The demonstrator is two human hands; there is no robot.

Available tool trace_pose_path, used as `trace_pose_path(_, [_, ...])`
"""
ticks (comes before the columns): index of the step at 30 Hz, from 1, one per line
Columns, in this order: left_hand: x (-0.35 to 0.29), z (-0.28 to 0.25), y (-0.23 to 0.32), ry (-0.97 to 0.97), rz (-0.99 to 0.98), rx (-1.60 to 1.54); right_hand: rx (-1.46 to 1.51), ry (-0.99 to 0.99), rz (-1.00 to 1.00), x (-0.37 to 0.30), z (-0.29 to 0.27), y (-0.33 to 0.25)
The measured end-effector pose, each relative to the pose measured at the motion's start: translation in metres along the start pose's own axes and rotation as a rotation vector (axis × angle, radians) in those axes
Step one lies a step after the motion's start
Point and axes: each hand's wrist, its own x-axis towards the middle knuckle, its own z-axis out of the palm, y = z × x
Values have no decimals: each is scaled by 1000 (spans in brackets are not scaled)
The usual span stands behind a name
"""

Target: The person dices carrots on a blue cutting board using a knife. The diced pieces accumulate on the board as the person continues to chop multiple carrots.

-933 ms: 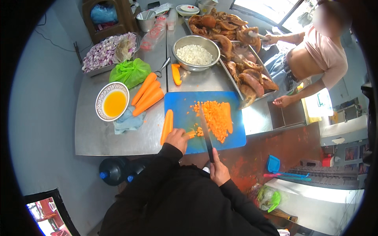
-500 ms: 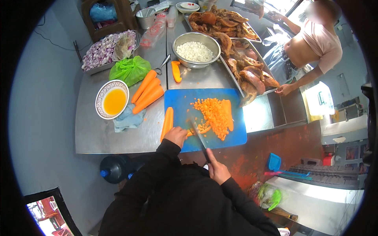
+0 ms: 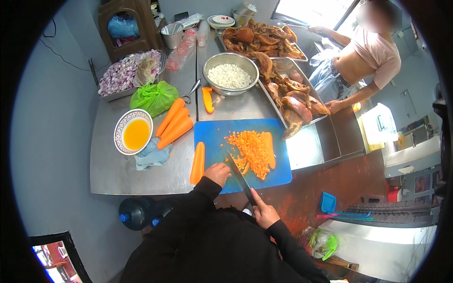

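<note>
My right hand [image 3: 265, 211] grips the handle of a long kitchen knife [image 3: 242, 181], its blade slanting across the blue cutting board [image 3: 214, 132]. Just left of the blade, my left hand [image 3: 218, 174] rests at the board's lower left part with its fingers curled together; whether something is in them is hidden. A heap of diced carrot [image 3: 251, 153] lies right of the knife tip, with a cut carrot piece [image 3: 268, 150] along its right side. Another peeled carrot piece [image 3: 197, 163] lies on the board's left edge, above my left wrist.
Left of the board are whole carrots [image 3: 175, 129], a bowl of orange liquid [image 3: 137, 134], a blue cloth [image 3: 153, 155] and a green bag [image 3: 155, 98]. Beyond stand a steel bowl [image 3: 207, 75] of chopped white pieces and trays of browned meat [image 3: 298, 111]. A person [image 3: 363, 61] touches the near tray.
The knife has drawn back slightly from the carrot strips by my left fingers, and its blade now lies more slanted. My view has shifted, so the table appears lower.
</note>
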Motion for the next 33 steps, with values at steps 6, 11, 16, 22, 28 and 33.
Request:
trace_pose_path(6, [-11, -16, 22, 62, -67, 40, -102, 0, -11, -3, -20, -22])
trace_pose_path(11, [-26, -27, 24, 59, -105, 107, -363, -156, 6, 13, -51, -43])
trace_pose_path(16, [-20, -13, 10, 65, -79, 85, -363, -121, -29, 18, -51, -25])
trace_pose_path(22, [-24, -6, 2, 27, -152, 53, -147, -43, -44, 11, -23, -12])
trace_pose_path(28, [-17, -5, 9, -12, -256, 75, -41, 93, -207, 10, 2, -11])
trace_pose_path(33, [-20, -6, 9, -37, -283, 77, 5, 111, -186, 7, 14, -1])
